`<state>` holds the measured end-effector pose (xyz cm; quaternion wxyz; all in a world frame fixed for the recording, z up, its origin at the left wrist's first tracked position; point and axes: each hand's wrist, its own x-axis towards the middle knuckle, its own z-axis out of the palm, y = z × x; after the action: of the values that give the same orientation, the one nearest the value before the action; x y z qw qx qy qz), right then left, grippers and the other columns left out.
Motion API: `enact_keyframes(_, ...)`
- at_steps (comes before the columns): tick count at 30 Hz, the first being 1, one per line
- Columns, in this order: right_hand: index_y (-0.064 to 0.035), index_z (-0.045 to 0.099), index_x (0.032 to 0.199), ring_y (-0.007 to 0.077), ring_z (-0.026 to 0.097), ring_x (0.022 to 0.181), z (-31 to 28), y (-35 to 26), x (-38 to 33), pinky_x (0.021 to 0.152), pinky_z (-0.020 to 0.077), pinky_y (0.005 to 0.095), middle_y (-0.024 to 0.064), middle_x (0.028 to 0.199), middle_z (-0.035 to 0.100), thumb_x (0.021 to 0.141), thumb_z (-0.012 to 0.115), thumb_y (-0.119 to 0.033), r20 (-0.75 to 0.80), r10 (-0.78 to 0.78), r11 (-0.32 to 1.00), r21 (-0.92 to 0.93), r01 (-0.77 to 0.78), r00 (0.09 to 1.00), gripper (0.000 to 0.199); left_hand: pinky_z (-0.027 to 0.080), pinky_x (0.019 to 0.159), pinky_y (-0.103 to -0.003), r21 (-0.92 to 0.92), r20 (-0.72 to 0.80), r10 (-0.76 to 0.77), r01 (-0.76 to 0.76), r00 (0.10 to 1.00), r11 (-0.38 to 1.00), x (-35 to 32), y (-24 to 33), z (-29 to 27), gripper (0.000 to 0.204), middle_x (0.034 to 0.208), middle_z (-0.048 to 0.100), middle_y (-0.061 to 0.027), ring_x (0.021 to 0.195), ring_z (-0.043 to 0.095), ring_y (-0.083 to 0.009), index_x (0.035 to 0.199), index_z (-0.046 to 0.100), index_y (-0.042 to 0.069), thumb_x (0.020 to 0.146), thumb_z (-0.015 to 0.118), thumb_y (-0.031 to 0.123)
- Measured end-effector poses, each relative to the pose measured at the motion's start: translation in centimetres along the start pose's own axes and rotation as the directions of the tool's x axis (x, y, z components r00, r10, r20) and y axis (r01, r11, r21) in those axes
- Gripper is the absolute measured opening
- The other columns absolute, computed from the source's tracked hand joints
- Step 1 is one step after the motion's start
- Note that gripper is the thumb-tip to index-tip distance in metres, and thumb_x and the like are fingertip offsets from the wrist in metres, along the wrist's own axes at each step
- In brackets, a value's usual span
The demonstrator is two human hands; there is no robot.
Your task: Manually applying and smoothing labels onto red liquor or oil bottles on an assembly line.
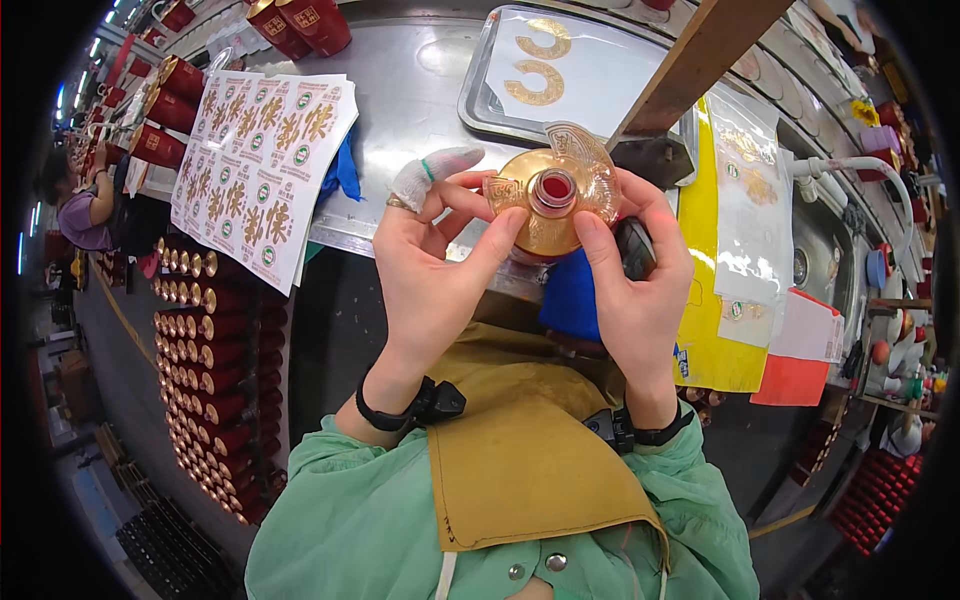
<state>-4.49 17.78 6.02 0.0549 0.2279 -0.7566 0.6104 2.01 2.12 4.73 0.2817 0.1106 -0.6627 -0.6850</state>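
Note:
Between my two hands is a bottle (540, 236) with a gold shoulder and a red, open neck facing up. A curved, gold-patterned decal (580, 145) lies around the shoulder, its far end standing up off the edge. My left hand (430, 245) grips the left side, thumb on the shoulder; a white fingertip cover (430, 176) with a green band is on its raised index finger. My right hand (642, 262) grips the right side, thumb pressed on the gold surface. Behind its fingers, a dark rounded object (636, 248) is partly hidden.
Ahead, a metal tray (475, 100) holds white backing with two gold curved decals (535, 82). Decal sheets (265, 170) overhang the table at left. Rows of red-and-gold bottles (215, 380) stand below. A wooden bar (700, 60) slants across; yellow sheeting (705, 350) and a sink (810, 250) are right.

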Motion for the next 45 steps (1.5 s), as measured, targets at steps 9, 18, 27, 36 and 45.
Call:
enact_keyframes(9,-0.0015,0.067,0.123,0.0128,0.057,0.088,0.2,0.3,0.7,0.075,0.0484,0.0257,0.0047,0.101,0.061,0.085,0.082,-0.006,0.079,0.006,0.999,0.034,-0.008,0.997,0.042,0.051,0.106,-0.037,0.028,0.043,0.025,-0.026,0.999,0.999,0.0,0.0,-0.1,0.057,0.099,0.064,-0.0039,0.121,0.062,-0.0205,0.138,0.053,-0.004,0.087,0.076,-0.009)
enact_keyframes(18,0.0019,0.062,0.129,0.0201,0.062,0.118,0.7,0.5,1.1,0.104,0.0483,0.0336,0.0114,0.128,0.065,0.085,0.084,-0.008,0.148,0.149,0.967,0.187,-0.176,0.978,0.051,0.040,0.117,-0.037,-0.460,0.184,-0.261,0.318,0.948,0.829,0.8,-0.8,0.6,0.036,0.145,0.058,-0.0134,0.134,0.054,-0.0198,0.143,0.052,0.000,0.108,0.050,0.009)
enact_keyframes(27,0.0047,0.058,0.133,0.0160,0.065,0.111,0.9,0.7,0.6,0.098,0.0521,0.0297,0.0098,0.122,0.069,0.090,0.080,-0.005,0.163,0.168,0.953,0.224,-0.202,0.972,0.049,0.044,0.112,-0.035,-0.470,0.204,-0.237,0.308,0.950,0.827,0.7,-1.3,1.1,0.036,0.143,0.060,-0.0124,0.132,0.056,-0.0184,0.142,0.053,0.000,0.109,0.053,0.012)
enact_keyframes(36,0.0052,0.057,0.135,0.0156,0.064,0.111,0.8,0.5,0.4,0.098,0.0517,0.0297,0.0096,0.122,0.068,0.090,0.080,-0.004,0.157,0.185,0.950,0.225,-0.218,0.970,0.051,0.049,0.106,-0.034,-0.449,0.134,-0.303,0.330,0.944,0.830,0.6,-1.1,1.9,0.033,0.133,0.065,-0.0120,0.122,0.062,-0.0169,0.138,0.057,0.000,0.108,0.055,0.013)
enact_keyframes(45,0.0039,0.058,0.135,0.0150,0.064,0.112,0.8,0.3,0.7,0.098,0.0515,0.0295,0.0088,0.121,0.069,0.090,0.080,-0.004,0.159,0.173,0.960,0.195,-0.202,0.972,0.051,0.050,0.103,-0.032,-0.521,0.118,-0.353,0.361,0.928,0.774,1.0,-1.2,2.2,0.031,0.127,0.067,-0.0115,0.117,0.064,-0.0164,0.134,0.059,-0.002,0.107,0.054,0.013)
